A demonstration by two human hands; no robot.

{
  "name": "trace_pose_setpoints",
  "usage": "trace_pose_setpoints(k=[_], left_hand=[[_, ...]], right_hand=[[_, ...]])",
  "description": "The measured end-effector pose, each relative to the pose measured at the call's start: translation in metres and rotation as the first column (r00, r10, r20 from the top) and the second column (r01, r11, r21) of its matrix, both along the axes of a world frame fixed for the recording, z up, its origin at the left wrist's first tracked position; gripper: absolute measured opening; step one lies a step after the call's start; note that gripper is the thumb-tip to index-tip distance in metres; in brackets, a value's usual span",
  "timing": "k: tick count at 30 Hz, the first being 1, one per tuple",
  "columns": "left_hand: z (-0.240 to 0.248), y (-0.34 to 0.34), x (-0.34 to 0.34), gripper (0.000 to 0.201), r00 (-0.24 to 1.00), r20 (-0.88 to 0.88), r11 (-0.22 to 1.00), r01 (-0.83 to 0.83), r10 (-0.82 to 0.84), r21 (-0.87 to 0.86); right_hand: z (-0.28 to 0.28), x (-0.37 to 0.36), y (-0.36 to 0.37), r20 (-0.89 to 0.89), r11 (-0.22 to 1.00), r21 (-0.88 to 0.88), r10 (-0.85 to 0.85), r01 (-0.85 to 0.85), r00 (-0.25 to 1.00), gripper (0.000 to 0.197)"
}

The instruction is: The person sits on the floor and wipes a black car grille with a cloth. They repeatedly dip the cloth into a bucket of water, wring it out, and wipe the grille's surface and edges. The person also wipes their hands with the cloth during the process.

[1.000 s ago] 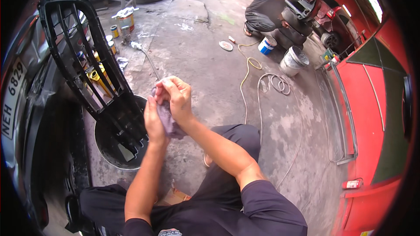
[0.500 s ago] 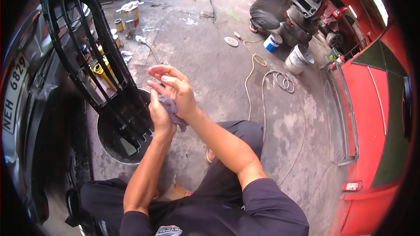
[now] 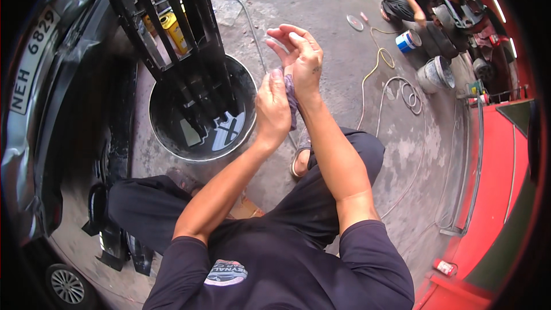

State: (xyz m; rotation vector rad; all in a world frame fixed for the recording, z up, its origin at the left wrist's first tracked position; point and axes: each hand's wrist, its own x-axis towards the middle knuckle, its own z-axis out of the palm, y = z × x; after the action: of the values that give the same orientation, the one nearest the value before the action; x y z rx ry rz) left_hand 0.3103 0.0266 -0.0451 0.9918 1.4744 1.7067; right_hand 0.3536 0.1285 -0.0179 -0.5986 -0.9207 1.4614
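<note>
A: What is held by the left hand (image 3: 272, 106)?

B: A small purple-grey cloth (image 3: 290, 99) is pinched by it and pressed against the palm of the right hand (image 3: 299, 60).

A: And the right hand?

B: It is spread wide, fingers splayed; nothing is gripped by it.

A: Where is the cloth placed?

B: Between both hands, above the concrete floor (image 3: 344, 80), just beside the round black tub (image 3: 202, 116), in which a black grille (image 3: 172, 28) is stood.
</note>
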Motion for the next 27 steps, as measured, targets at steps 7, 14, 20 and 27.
trace_pose_setpoints(k=[7,14,20,27], left_hand=[[-0.001,-0.036,0.024,0.033,0.980,-0.180,0.994,0.090,-0.078,0.058],[-0.005,0.025,-0.059,0.033,0.989,0.143,0.996,-0.050,0.038,0.080],[-0.002,0.022,-0.104,0.060,0.595,0.717,0.932,0.230,-0.363,0.281],[0.009,0.017,-0.087,0.090,0.525,0.652,0.834,0.409,-0.548,0.371]], right_hand=[[-0.038,0.015,0.032,0.100,0.976,-0.097,-0.187,0.196,0.977,0.026],[-0.051,-0.023,-0.046,0.358,1.000,0.010,0.023,-0.028,0.933,0.040],[-0.020,-0.019,-0.060,0.694,0.758,0.610,-0.372,-0.230,0.616,0.050],[-0.021,-0.019,-0.046,0.657,0.860,0.508,-0.352,-0.046,0.667,0.028]])
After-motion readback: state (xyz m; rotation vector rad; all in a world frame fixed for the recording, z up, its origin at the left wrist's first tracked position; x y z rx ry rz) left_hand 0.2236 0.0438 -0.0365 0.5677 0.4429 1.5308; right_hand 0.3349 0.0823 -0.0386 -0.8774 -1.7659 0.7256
